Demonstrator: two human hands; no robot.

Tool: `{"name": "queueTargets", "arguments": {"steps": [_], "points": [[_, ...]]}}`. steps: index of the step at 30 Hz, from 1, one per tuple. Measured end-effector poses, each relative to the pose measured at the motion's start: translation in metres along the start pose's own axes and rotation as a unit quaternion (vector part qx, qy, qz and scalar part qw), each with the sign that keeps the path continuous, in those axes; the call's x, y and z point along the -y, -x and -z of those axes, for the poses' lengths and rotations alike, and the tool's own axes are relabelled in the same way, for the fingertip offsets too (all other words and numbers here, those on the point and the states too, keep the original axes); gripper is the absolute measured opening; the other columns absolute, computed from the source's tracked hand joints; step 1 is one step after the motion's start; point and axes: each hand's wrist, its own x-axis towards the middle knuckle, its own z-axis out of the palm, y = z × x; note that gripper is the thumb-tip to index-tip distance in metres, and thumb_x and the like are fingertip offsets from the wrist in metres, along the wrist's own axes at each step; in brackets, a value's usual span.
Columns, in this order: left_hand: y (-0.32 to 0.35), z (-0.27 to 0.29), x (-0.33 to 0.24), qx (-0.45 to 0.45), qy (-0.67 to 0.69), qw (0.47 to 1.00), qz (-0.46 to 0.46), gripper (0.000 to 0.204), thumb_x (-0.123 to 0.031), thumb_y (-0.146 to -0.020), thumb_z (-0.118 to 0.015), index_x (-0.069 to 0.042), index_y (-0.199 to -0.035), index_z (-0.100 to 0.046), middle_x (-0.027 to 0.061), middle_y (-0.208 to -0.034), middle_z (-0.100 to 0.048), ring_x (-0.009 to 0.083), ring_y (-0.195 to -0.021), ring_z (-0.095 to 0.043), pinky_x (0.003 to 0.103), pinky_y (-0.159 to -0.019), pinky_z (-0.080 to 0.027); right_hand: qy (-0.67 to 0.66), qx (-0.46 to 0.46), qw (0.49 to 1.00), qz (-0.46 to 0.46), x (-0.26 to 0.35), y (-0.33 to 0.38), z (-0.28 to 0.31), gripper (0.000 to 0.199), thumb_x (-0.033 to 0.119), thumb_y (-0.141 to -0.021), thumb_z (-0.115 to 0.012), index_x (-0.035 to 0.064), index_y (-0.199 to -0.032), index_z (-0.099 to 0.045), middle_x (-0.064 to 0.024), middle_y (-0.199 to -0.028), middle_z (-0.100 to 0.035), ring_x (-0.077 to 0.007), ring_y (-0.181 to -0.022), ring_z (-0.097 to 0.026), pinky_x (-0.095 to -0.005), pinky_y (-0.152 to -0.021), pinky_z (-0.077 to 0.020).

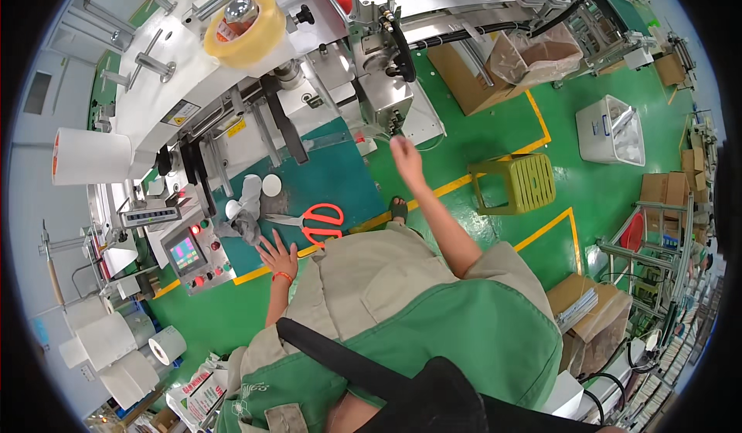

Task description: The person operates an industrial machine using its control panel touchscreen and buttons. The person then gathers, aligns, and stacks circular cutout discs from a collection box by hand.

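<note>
Black strap (340, 357); left hand (280, 260) spread beside one grey cloth (245, 226), one scissors (301, 221); right hand (407, 164): cannot tell grip.

The flat tabletop (349, 189) is dark teal. Along its near edge, metal scissors with looped plastic handles (303, 219) show orange-red grips and grey blades; toward its left edge, a crumpled cloth (249, 201) is mottled light and dark grey. Yellow stripes cross the glossy green floor (502, 232).

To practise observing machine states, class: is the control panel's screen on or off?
On: the screen is lit and shows patches of colour.
</note>
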Motion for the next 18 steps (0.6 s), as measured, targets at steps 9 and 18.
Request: {"name": "queueTargets", "arguments": {"steps": [9, 18], "points": [[0.003, 0.002, -0.001, -0.022, -0.006, 1.000, -0.005, 0.067, -0.050, -0.087, -0.037, -0.022, -0.142, -0.011, 0.0184, -0.146, 0.002, 0.0474, -0.130, 0.000, 0.056, -0.102, -0.012, 0.067, 0.004, 0.998, 0.009, 0.010, -0.050, 0.006, 0.039, 0.036, -0.091, -0.042, -0.0001, -0.084, -0.057, -0.0082, -0.059, -0.058, -0.0163, -0.051, -0.054, -0.0294, -0.051, -0.0430], [-0.003, 0.014, -0.006, 0.068, 0.020, 0.997, 0.019, 0.067, -0.052, -0.087, -0.035, -0.022, -0.142, -0.011, 0.0175, -0.146, 0.005, 0.0454, -0.131, 0.004, 0.056, -0.103, -0.010, 0.007, 0.023, 1.000, 0.020, -0.009, -0.057, 0.009, 0.032, 0.032, -0.089, -0.049, 0.0008, -0.085, -0.055, -0.0059, -0.060, -0.056, -0.0121, -0.048, -0.050, -0.0263, -0.048, -0.0408]]}}
